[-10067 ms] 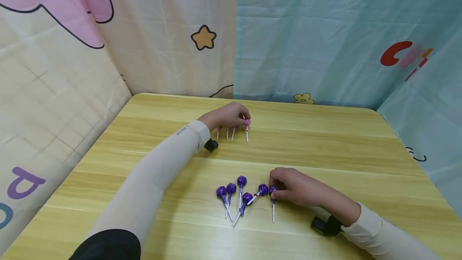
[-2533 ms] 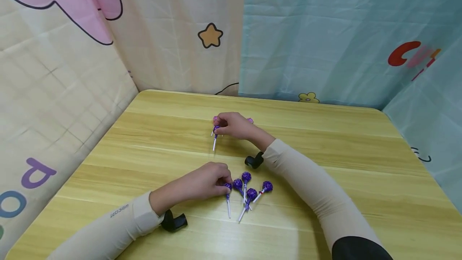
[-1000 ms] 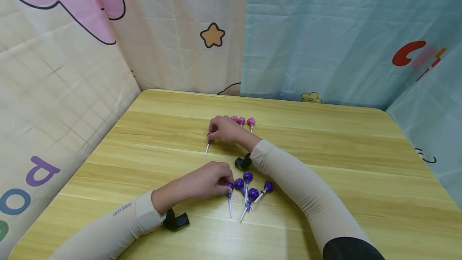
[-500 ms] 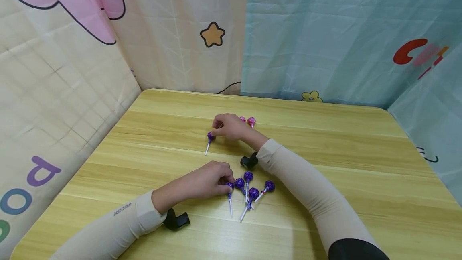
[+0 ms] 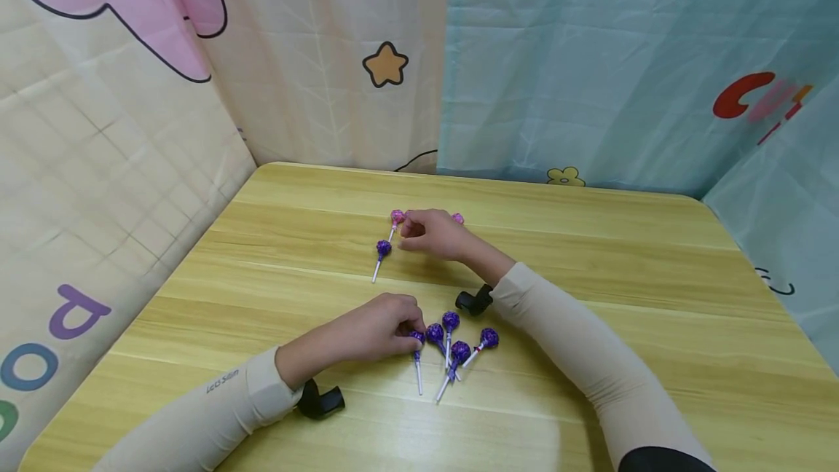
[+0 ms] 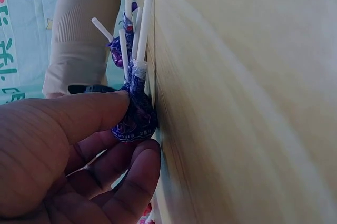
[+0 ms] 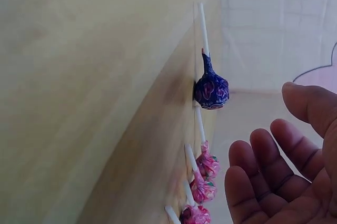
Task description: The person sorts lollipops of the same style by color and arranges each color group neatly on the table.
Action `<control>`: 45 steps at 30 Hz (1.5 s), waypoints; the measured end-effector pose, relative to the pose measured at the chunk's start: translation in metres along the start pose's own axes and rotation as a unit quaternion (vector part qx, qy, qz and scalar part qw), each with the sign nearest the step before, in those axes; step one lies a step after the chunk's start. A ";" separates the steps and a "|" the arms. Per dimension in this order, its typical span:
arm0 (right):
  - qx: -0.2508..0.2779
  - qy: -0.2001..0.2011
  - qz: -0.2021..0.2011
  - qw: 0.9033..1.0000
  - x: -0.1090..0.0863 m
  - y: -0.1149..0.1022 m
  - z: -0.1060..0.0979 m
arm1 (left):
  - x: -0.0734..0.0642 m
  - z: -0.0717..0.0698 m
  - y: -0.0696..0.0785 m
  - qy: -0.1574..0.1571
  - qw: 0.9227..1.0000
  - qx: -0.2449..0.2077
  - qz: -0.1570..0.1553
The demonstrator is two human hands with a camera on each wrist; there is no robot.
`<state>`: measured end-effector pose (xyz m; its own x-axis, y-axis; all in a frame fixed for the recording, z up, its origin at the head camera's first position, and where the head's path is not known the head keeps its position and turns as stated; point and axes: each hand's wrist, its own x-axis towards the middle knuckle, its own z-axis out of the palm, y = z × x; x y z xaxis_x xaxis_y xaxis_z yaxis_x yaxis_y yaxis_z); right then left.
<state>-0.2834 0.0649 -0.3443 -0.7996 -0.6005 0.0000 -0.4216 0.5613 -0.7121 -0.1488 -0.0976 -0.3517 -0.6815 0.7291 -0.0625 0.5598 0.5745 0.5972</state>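
My left hand (image 5: pixel 370 330) pinches the wrapped head of a purple lollipop (image 6: pixel 139 113) between thumb and fingers, low against the table. Its white stick points toward me in the head view. Farther back, my right hand (image 5: pixel 438 234) is held with its fingers loosely bent and apart, nothing between them. Just left of it lies another purple lollipop (image 5: pixel 383 248), stick toward me, below the leftmost pink lollipop (image 5: pixel 397 216). In the right wrist view a gap separates thumb and fingers from that purple lollipop (image 7: pixel 211 89).
Several more purple lollipops (image 5: pixel 460 352) lie loosely clustered right of my left hand. A row of pink lollipops (image 7: pixel 202 188) runs along the back, partly covered by my right hand in the head view. Printed curtains (image 5: pixel 564 57) hang behind the wooden table (image 5: pixel 623 261).
My right hand carried a purple lollipop to the row's left end, set it down, let go and drew away rightward. Earlier, my left hand left the pink row; lately it keeps still on its lollipop.
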 end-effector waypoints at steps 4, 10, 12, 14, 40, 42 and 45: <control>-0.001 -0.008 -0.004 1.000 -0.016 0.002 -0.004 | 0.000 0.000 0.001 -0.001 1.000 0.002 0.000; -0.001 -0.015 -0.012 1.000 -0.040 0.003 -0.012 | 0.001 -0.001 0.002 -0.002 1.000 0.004 -0.003; -0.009 -0.014 -0.014 1.000 -0.049 0.002 -0.015 | 0.001 -0.001 0.003 -0.002 1.000 0.004 -0.004; -0.012 -0.013 -0.014 1.000 -0.058 0.001 -0.018 | 0.001 -0.001 0.003 -0.001 1.000 0.005 -0.004; -0.043 -0.050 0.002 0.998 -0.140 0.008 -0.021 | 0.000 0.000 0.006 0.006 1.000 0.016 -0.006; -0.045 -0.055 0.007 0.997 -0.144 0.011 -0.021 | 0.000 0.000 0.005 0.005 1.000 0.016 -0.006; -0.047 -0.057 0.014 0.997 -0.149 0.014 -0.020 | 0.000 0.001 0.005 0.004 1.000 0.016 -0.008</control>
<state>-0.1791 0.1740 -0.3404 -0.7601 -0.6415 -0.1036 -0.4420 0.6273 -0.6412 -0.1454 -0.0940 -0.3493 -0.6939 0.7171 -0.0647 0.5641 0.5973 0.5702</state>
